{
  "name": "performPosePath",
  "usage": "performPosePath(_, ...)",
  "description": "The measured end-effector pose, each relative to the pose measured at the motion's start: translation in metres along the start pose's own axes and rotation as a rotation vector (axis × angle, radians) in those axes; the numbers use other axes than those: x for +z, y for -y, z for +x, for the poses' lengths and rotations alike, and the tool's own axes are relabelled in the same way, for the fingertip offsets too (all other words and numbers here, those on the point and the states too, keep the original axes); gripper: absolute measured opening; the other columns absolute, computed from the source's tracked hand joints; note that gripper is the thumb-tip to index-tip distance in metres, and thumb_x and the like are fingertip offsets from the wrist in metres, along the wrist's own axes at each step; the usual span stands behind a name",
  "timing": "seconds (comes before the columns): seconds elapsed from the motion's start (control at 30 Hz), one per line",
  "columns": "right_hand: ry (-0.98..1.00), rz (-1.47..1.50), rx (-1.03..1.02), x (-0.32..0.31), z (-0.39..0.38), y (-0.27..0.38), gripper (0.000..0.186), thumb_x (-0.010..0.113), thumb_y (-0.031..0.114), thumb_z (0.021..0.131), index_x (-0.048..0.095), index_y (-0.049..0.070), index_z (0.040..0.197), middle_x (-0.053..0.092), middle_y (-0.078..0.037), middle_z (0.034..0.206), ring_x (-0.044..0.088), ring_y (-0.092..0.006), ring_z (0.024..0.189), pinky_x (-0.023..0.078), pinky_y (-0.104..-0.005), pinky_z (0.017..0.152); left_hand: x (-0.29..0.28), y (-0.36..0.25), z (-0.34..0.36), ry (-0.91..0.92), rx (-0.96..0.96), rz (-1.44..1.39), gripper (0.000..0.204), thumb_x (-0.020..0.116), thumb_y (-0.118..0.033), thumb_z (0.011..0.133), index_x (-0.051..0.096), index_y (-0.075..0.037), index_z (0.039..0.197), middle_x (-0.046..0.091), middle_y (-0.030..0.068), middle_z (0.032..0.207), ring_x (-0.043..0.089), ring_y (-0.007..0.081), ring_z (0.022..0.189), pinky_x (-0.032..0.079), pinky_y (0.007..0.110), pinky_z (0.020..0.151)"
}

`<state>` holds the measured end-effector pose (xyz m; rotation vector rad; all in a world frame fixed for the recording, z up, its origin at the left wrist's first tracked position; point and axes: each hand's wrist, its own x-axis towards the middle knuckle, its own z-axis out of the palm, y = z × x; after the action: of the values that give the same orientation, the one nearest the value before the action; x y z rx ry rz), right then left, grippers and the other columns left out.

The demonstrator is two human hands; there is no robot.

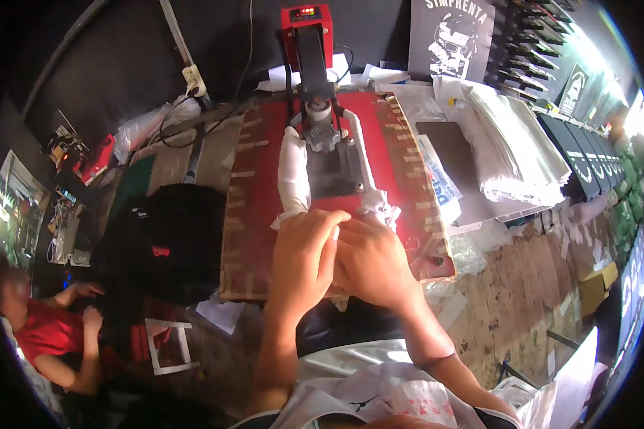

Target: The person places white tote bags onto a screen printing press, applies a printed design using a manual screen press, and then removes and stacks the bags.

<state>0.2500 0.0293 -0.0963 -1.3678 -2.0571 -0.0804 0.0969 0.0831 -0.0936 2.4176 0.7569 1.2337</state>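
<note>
A: Head view: how was the grip?
B: Left hand point(303, 250) and right hand point(374, 256) met at the handle's point(293, 170) near end; couldn't tell if closed.
A: Press point(323, 136)?
B: Sat straight ahead. Even force from both seemed best.

Garment-printing workshop: red flatbed heat press point(265, 143) stood between black printed garment point(168, 229) (left) and stacked white cloth point(515, 146) (right).

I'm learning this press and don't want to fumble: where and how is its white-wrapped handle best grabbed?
Probably at the near end of the white-wrapped handle, coming from the front with both hands: its two arms stretch toward the wearer, making that end easiest to reach. The left hand and right hand are there, though they hide the handle's exact shape between the arms.
</note>
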Motion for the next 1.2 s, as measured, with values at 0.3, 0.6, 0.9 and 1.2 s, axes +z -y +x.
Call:
performPosePath(0.3,0.004,0.027,0.024,-0.002,0.003,0.001,0.015,0.07,0.021,0.09,0.074,0.007,0.094,0.076,-0.007,0.098,0.072,-0.0298,0.099,0.057,-0.0462,0.088,-0.003,0.003,0.001,0.001,-0.007,0.005,0.022,0.055,-0.008,0.108,0.073,-0.007,0.122,0.075,0.0131,0.11,0.069,0.0348,0.103,0.048,0.048,0.097)
performPosePath(0.6,-0.026,0.026,0.063,0.003,-0.002,-0.001,0.021,0.076,0.022,0.084,0.074,0.003,0.094,0.074,-0.017,0.092,0.072,-0.0393,0.092,0.056,-0.0505,0.081,-0.001,0.007,-0.004,-0.061,0.035,-0.135,0.019,0.065,-0.009,0.104,0.069,-0.006,0.122,0.07,0.011,0.11,0.067,0.035,0.109,0.049,0.047,0.098)
performPosePath(0.9,0.001,-0.024,-0.013,-0.003,0.013,0.014,0.018,0.072,0.014,0.089,0.059,0.006,0.082,0.061,-0.012,0.079,0.061,-0.0355,0.079,0.049,-0.0478,0.073,-0.081,-0.062,-0.029,0.035,0.231,-1.134,0.08,0.074,-0.062,0.096,0.061,0.005,0.137,0.066,0.0164,0.122,0.065,0.0289,0.1,0.051,0.04,0.09)
performPosePath(1.2,-0.047,-0.021,0.005,0.001,0.008,0.009,0.02,0.07,0.013,0.094,0.057,0.006,0.08,0.061,-0.012,0.079,0.06,-0.0352,0.078,0.048,-0.0495,0.074,-0.033,-0.118,-0.035,-0.19,0.413,-1.612,0.072,0.09,-0.046,0.09,0.065,-0.002,0.141,0.06,0.027,0.119,0.071,0.0256,0.094,0.058,0.032,0.078)
